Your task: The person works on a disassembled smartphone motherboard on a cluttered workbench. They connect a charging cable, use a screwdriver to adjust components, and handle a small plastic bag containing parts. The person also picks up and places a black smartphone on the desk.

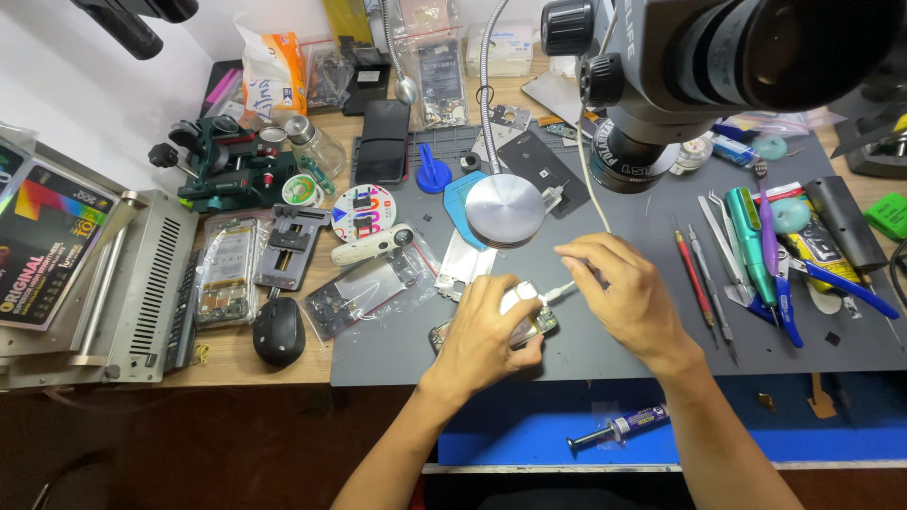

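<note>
My left hand (487, 331) presses down on a small phone circuit board (539, 326) that lies on the grey work mat (397, 349), fingers curled over it and hiding most of it. My right hand (624, 293) pinches a thin white cable plug (559, 290) and holds its tip against the board's upper edge, right beside the left fingers. The white cable runs up toward the microscope (661, 85). Both hands sit under the microscope head and in front of a round metal lamp head (505, 211).
Tweezers, red-handled picks and a teal screwdriver (751, 241) lie to the right. A syringe of paste (619, 430) rests on the blue edge in front. A black mouse (280, 331), a phone frame clamp (288, 246), bagged parts and a grey metal box (132, 283) crowd the left.
</note>
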